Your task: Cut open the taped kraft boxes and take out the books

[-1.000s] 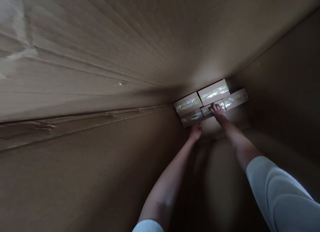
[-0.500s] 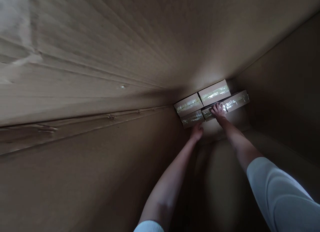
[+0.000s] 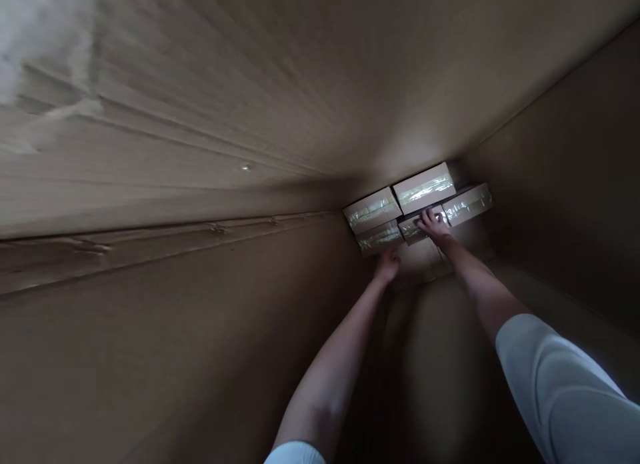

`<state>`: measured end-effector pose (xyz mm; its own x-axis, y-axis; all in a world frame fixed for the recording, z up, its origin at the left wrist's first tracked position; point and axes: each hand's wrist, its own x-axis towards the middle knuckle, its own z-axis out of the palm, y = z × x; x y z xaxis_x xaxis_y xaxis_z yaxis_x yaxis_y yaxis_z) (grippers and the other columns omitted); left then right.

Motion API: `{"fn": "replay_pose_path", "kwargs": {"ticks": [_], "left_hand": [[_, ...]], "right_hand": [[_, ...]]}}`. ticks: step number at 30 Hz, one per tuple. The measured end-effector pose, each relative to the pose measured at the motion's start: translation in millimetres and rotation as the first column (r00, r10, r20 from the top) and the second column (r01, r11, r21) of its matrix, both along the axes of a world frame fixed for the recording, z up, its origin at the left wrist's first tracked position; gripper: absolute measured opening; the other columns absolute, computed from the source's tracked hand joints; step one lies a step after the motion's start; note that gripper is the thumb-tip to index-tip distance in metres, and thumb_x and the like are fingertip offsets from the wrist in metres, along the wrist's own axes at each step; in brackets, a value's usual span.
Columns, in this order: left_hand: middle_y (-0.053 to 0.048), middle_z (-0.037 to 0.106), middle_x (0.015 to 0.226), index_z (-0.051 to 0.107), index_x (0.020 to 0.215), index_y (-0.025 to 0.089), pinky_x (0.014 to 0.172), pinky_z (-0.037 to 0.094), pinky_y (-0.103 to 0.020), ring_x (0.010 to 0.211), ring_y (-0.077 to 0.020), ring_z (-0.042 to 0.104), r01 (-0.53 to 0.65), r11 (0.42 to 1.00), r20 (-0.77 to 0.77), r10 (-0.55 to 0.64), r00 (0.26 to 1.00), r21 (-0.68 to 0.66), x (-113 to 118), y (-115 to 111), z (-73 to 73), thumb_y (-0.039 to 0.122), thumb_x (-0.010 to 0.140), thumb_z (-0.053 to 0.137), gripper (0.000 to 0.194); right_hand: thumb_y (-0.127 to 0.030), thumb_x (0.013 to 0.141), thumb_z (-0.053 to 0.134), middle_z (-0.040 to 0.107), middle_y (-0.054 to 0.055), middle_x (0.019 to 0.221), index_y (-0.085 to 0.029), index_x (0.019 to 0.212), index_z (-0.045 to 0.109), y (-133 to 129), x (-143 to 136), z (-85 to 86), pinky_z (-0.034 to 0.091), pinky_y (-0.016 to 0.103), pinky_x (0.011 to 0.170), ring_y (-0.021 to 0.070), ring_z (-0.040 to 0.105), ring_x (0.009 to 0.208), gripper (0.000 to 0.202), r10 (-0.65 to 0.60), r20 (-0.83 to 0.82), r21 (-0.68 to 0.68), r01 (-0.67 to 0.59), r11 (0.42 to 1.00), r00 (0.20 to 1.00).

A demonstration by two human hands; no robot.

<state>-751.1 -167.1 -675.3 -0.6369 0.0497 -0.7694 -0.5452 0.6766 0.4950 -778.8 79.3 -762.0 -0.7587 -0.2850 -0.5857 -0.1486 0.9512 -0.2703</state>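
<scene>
Deep inside a large cardboard carton, small taped cardboard boxes lie in two rows. My right hand [image 3: 435,227] rests on the lower middle box [image 3: 409,232], its fingers apart and bent at the upper edge. My left hand [image 3: 387,265] is just below the lower left box [image 3: 379,239]; shadow obscures its fingers, and whether it touches that box is unclear. Above them sit the upper left box [image 3: 371,211] and the upper right box [image 3: 424,188]. The lower right box [image 3: 469,205] stands beside the middle one, right of my right hand.
Tall carton walls surround my arms, with one wall [image 3: 200,331] on the left and another [image 3: 565,177] on the right. A folded cardboard edge [image 3: 150,244] runs along the left side. Plain cardboard surfaces [image 3: 417,259] show below the lower row.
The view has shifted slightly, moving the boxes a little left in the picture. My right hand's fingers have bent more towards the upper edge of the lower middle box. My left hand stays nearly in place.
</scene>
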Motion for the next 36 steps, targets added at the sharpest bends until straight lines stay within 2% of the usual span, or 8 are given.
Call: {"fn": "replay_pose_path", "kwargs": {"ticks": [4,9,15,21,27,31,33,36], "left_hand": [[-0.015,0.073,0.146,0.075,0.134,0.017,0.123,0.048,-0.044,0.139,-0.0329,0.066,0.037,0.999,0.009,-0.036,0.999,-0.006,-6,-1,3.9,0.009,0.093,0.066,0.043],[-0.014,0.075,0.142,0.075,0.136,0.019,0.12,0.05,-0.043,0.134,-0.032,0.069,-0.015,1.0,0.043,0.015,0.999,-0.006,-7,-9,11.5,0.011,0.093,0.068,0.044],[-0.013,0.076,0.14,0.076,0.133,0.019,0.119,0.05,-0.04,0.133,-0.0308,0.07,-0.028,1.0,0.028,0.028,0.999,0.002,-12,-9,14.5,0.012,0.094,0.071,0.04],[-0.013,0.074,0.145,0.074,0.138,0.018,0.12,0.049,-0.037,0.137,-0.0277,0.068,0.058,0.998,0.029,-0.057,0.998,-0.04,-16,-4,10.6,0.012,0.097,0.064,0.043],[-0.015,0.072,0.145,0.07,0.143,0.017,0.122,0.048,-0.04,0.137,-0.0305,0.067,0.182,0.969,0.011,-0.183,0.983,-0.169,-27,-24,3.7,0.015,0.098,0.064,0.046],[-0.018,0.055,0.164,0.057,0.158,0.022,0.126,0.044,-0.048,0.15,-0.0368,0.055,0.323,0.894,-0.113,-0.372,0.921,-0.312,-54,-34,12.7,0.023,0.096,0.07,0.063],[-0.018,0.042,0.174,0.047,0.165,0.024,0.128,0.041,-0.052,0.158,-0.0389,0.045,0.391,0.844,-0.194,-0.481,0.855,-0.366,-69,-32,27.7,0.029,0.094,0.073,0.075],[-0.017,0.028,0.181,0.031,0.172,0.025,0.133,0.032,-0.054,0.166,-0.0395,0.03,0.474,0.773,-0.256,-0.603,0.756,-0.421,-85,-21,61.0,0.038,0.09,0.081,0.097]], "right_hand": [[-0.013,0.095,0.059,0.032,0.023,0.18,-0.022,0.156,0.054,-8,-13,7.6,0.03,0.076,0.121,0.0447,0.024,0.166,0.062,0.016,-0.021,-0.032,-0.017,0.999,1.0],[-0.013,0.095,0.059,0.031,0.024,0.179,-0.021,0.154,0.055,-19,-24,16.0,0.031,0.072,0.121,0.0448,0.022,0.167,0.06,0.089,-0.009,-0.04,-0.09,0.995,0.996],[-0.014,0.091,0.066,0.029,0.024,0.181,-0.022,0.159,0.053,-15,-33,12.5,0.031,0.067,0.124,0.043,0.021,0.168,0.069,0.15,-0.008,-0.028,-0.151,0.988,0.989],[-0.022,0.083,0.078,0.025,0.027,0.181,-0.022,0.167,0.043,-17,-45,-0.8,0.031,0.073,0.121,0.0496,0.021,0.165,0.091,0.217,-0.059,0.039,-0.215,0.976,0.974],[-0.033,0.076,0.088,0.027,0.025,0.18,-0.024,0.167,0.041,-34,-63,4.1,0.027,0.071,0.124,0.05,0.024,0.162,0.103,0.224,-0.1,0.008,-0.225,0.974,0.969],[-0.024,0.072,0.087,0.036,0.024,0.174,-0.02,0.159,0.051,-38,-83,29.2,0.024,0.066,0.127,0.0476,0.031,0.157,0.094,0.257,-0.182,-0.036,-0.268,0.963,0.949],[-0.022,0.071,0.085,0.042,0.024,0.17,-0.018,0.155,0.054,-33,-91,53.9,0.024,0.064,0.127,0.0466,0.035,0.153,0.09,0.287,-0.228,-0.063,-0.309,0.949,0.93],[-0.026,0.071,0.084,0.046,0.024,0.166,-0.016,0.152,0.057,-21,-96,104.0,0.026,0.064,0.126,0.0466,0.038,0.149,0.087,0.338,-0.288,-0.104,-0.38,0.919,0.896]]}}
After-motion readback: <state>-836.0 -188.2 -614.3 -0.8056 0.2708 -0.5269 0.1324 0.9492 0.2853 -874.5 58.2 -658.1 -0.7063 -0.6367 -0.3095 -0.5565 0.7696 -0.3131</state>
